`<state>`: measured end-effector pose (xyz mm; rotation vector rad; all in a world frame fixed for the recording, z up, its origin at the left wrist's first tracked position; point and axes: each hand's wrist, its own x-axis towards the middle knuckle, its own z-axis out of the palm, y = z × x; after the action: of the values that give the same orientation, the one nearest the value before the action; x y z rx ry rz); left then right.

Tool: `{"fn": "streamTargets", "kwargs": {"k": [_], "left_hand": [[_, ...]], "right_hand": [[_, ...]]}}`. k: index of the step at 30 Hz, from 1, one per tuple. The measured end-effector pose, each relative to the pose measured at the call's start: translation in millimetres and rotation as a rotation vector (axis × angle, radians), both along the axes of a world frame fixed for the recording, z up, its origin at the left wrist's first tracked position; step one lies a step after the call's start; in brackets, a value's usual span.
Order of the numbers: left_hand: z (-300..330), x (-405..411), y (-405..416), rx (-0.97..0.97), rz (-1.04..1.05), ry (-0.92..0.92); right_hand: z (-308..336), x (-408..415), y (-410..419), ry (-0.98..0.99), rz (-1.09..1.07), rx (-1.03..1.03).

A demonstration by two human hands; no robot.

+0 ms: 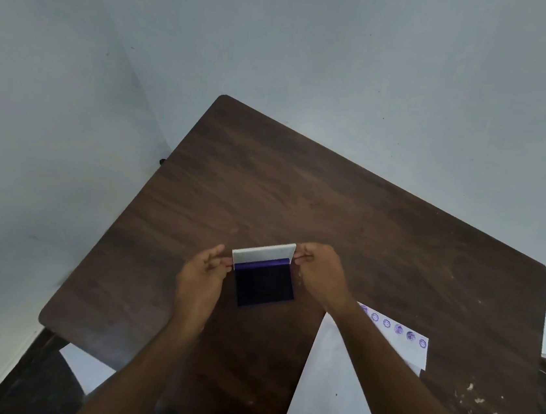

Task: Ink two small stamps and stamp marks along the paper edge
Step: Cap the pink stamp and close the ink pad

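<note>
Both hands are on the ink pad (264,286) at frame centre — left hand (202,275) pinching the raised lid (263,252) at its left corner, right hand (320,273) pinching its right corner. Paper (340,378) lies lower right on the table (300,193) — purple stamp marks (399,329) line its far edge.

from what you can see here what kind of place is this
Probably a plain room at home or in an office: a dark wooden table pushed against bare pale walls, holding only an ink pad and stamped white paper.

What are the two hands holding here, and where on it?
Both hold the ink pad's raised lid: left hand pinches its left end, right hand its right end. The pad lies open on the table.
</note>
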<state>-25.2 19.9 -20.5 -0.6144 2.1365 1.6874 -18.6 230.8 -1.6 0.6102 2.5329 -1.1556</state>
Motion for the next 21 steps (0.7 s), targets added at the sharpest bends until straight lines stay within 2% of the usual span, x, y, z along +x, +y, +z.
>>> {"fn": "streamTargets", "kwargs": {"k": [4,8,11,17,19,21], "left_hand": [[-5,16,-4,0.043,0.041,0.032],[-11,28,-3,0.007,0.037,0.009],[-12,34,-1,-0.091,-0.041,0.032],[-18,31,-7,-0.302,-0.287,0.129],[-16,28,-7,-0.389,-0.388,0.214],[-12,23,-4,-0.412,-0.413,0.212]], "right_hand": [[-2,17,3,-0.022,-0.096,-0.035],[-8,25,-1,-0.091,-0.008,0.049],[-12,26,-6,-0.139,0.037,0.157],[-19,25,-12,-0.227,0.059,0.226],[-19,23,-13,-0.197,0.097,0.291],[-19,22,-17,-0.164,0.115,0.310]]}}
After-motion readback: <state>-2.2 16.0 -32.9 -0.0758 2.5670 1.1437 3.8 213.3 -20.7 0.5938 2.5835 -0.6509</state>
